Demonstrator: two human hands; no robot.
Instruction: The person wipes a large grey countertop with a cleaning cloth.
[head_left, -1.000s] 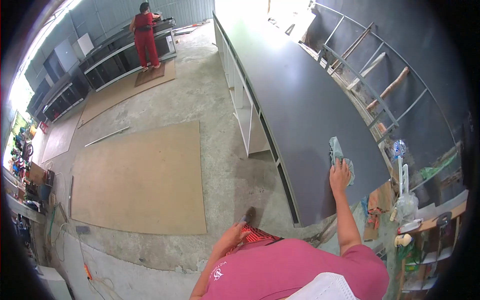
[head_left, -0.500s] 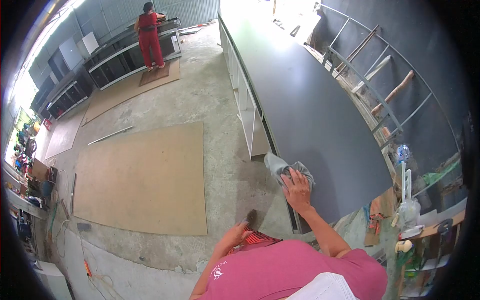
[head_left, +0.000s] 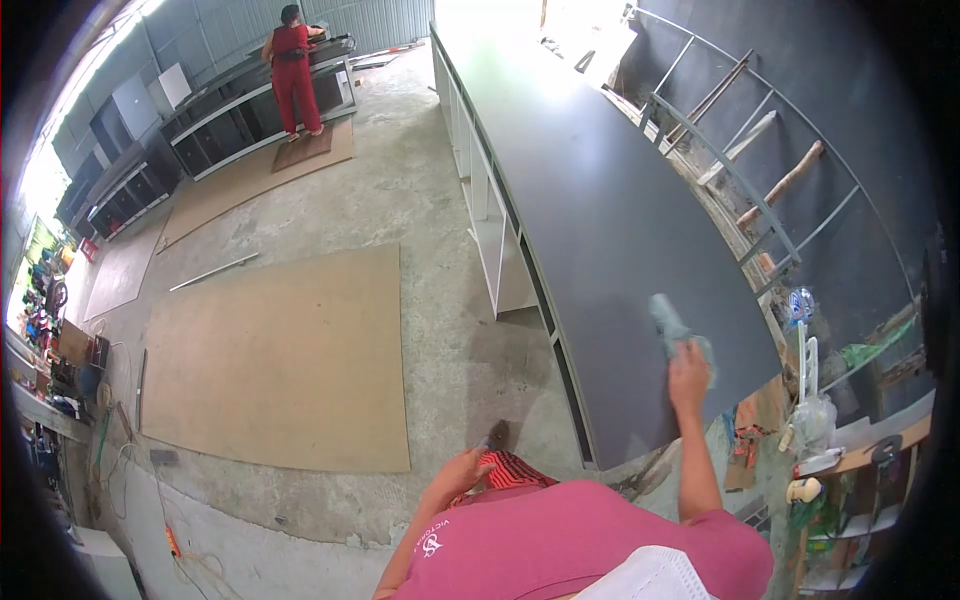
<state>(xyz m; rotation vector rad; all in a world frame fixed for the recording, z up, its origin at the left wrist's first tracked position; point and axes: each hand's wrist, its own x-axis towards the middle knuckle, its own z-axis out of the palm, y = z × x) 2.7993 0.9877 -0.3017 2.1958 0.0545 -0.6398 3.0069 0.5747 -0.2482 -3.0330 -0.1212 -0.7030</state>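
My right hand (head_left: 688,378) is closed on a pale grey-green cloth (head_left: 668,318), pressing it against the dark grey top of a long cabinet (head_left: 610,215). Part of the cloth sticks out ahead of the fingers, and more shows at their right side. Low in the view, my left hand (head_left: 464,470) rests by the red-and-black patterned clothing (head_left: 515,472) at my leg. Its fingers lie loosely stretched, and I see nothing held in them.
A large brown board (head_left: 280,360) lies on the concrete floor (head_left: 440,300). Against the dark wall leans a metal frame (head_left: 735,165). Plastic bags (head_left: 815,415) hang at the right. A person in red (head_left: 292,70) stands at a far workbench (head_left: 240,120).
My right hand has moved the cloth rightward across the cabinet top, away from its left edge. The left hand stays almost where it was by the leg.
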